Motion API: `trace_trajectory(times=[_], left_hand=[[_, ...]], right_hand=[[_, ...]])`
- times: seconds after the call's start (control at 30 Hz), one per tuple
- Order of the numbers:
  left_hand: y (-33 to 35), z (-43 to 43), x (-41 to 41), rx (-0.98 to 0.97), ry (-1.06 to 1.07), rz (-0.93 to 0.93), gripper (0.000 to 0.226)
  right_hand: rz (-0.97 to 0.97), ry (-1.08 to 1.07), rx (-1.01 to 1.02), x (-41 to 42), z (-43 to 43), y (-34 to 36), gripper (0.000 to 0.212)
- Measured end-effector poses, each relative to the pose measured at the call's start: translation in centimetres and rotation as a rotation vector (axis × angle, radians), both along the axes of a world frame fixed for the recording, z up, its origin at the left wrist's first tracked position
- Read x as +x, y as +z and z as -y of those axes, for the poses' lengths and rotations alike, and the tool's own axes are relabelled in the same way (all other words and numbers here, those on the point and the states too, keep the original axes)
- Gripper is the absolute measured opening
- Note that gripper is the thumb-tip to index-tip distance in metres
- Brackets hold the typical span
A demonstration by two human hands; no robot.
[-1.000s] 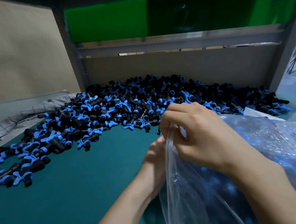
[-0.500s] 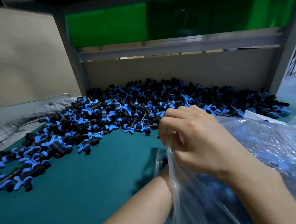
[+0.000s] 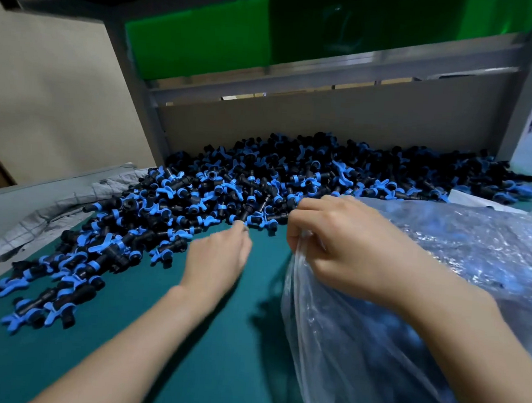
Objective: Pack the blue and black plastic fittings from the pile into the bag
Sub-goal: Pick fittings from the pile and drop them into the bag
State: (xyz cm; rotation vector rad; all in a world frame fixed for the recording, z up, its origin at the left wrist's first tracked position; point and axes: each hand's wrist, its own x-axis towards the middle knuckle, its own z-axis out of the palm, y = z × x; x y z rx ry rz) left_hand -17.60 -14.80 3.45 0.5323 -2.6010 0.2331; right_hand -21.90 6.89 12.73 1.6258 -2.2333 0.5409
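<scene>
While your R hand (image 3: 343,247) still pinches the bag (image 3: 375,335) rim at the table's (image 3: 154,335) right edge, your L hand (image 3: 220,258) has left the bag, reaching the fittings pile (image 3: 291,178) along the back edge; L fingers too blurred to tell.

2 bare hands: left hand (image 3: 215,260), right hand (image 3: 343,247). 1 clear plastic bag (image 3: 444,245). 1 heap of blue-and-black plastic fittings (image 3: 259,182), too many to count. 1 grey checked cloth (image 3: 53,214).

Matt blue and black plastic on the fittings (image 3: 259,185); right of them, glossy crinkled clear-film bag (image 3: 459,255); beneath, matt teal mat (image 3: 199,369); left, woven grey cloth (image 3: 53,214).
</scene>
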Motion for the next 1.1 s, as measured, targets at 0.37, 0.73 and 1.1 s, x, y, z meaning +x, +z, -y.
trace_trajectory(times=[0.37, 0.73, 1.1], left_hand=[[-4.5, 9.7, 5.2, 0.365, 0.55, -0.169, 0.033], [-5.0, 10.1, 5.6, 0.356, 0.647, -0.183, 0.034], [-4.8, 5.1, 5.2, 0.622, -0.008, -0.67, 0.005]], right_hand=[[0.031, -0.014, 0.044, -0.1, 0.3, -0.7, 0.019], [0.031, -0.035, 0.059, 0.3, 0.2, -0.6, 0.02], [0.033, -0.024, 0.056, 0.5, 0.0, -0.2, 0.02]])
